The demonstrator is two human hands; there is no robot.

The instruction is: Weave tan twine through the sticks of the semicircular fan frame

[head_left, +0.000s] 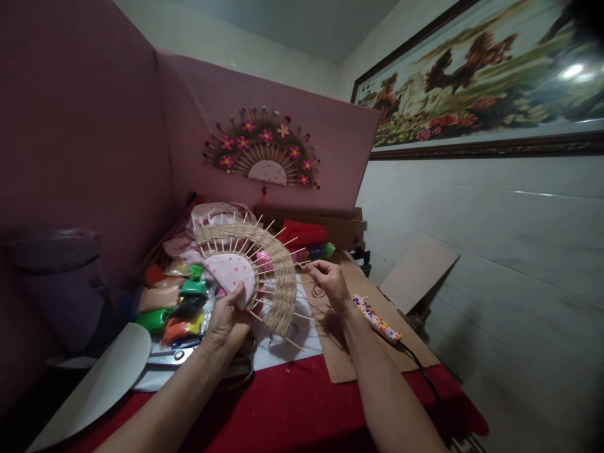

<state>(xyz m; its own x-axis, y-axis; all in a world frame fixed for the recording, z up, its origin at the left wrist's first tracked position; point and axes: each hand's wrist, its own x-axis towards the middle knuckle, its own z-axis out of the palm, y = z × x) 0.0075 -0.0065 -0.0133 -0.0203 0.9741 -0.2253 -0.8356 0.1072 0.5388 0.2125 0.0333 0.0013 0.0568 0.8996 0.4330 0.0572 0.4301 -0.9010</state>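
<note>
My left hand (229,321) grips the fan (250,270) at its base, thumb pressed on the pink dotted half-circle at the centre, holding it upright above the table. The fan is a half-round of thin sticks with a band of tan twine woven across them, the stick tips poking out past the band. My right hand (328,281) is closed in a pinch at the fan's right edge, fingertips on a stick tip or the twine end there; I cannot tell which. Below the fan lies a white sheet (283,343) on the red cloth (302,402), with a cardboard piece (340,352) just beside it under my right forearm. A dotted tool (376,319) with a black cord lies on the cardboard, just beside my right wrist. To the left of my left hand sit coloured packets (179,305) in green, orange, black and yellow, and scissors (172,357) near them. On the pink board (325,163) behind hangs a finished fan (264,151) with pink flowers. A framed picture (481,75) hangs on the right wall.
</note>
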